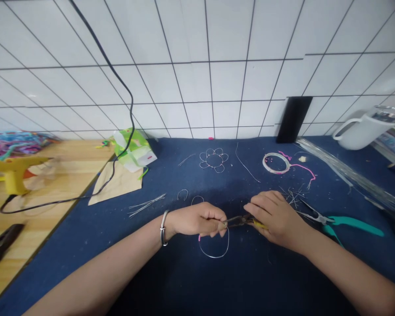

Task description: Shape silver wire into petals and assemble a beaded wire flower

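Observation:
In my left hand (206, 219) a wire loop (213, 256) is pinched between thumb and fingers. The loop hangs below the hand, with a bit of pink on its left side. My right hand (276, 219) is closed around a pair of pliers (238, 220) with yellow handles. The jaws point left and meet the wire at my left fingertips; whether they grip it is too small to tell. Just behind my left hand lies a curved wire (197, 197), partly hidden. A flower-shaped wire piece (213, 160) rests farther back on the blue cloth (171, 272).
Teal-handled pliers (352, 221) and wire scraps (292, 195) lie right of my right hand. Behind are a white ring (275, 163) with pink thread and a wire bundle (349, 171). Straight wires (147, 205), a green-white packet (134, 149) and a yellow glue gun (15, 171) lie left.

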### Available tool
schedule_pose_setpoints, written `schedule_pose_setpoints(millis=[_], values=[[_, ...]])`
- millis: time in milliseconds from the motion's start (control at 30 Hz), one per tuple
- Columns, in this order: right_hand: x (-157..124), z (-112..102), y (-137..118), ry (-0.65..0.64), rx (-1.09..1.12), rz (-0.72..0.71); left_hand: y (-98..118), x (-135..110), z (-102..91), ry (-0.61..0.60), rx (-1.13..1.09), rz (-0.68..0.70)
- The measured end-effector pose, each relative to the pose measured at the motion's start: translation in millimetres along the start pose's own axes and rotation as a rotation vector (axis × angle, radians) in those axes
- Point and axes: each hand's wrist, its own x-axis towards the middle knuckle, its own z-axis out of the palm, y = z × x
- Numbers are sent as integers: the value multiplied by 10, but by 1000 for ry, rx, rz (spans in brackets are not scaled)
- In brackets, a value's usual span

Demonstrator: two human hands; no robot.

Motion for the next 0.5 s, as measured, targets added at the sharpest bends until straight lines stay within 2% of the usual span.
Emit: schedule_pose_setpoints(millis=[500], values=[[-18,79,44,54,-42,-69,-69,21,8,-87,-56,29]])
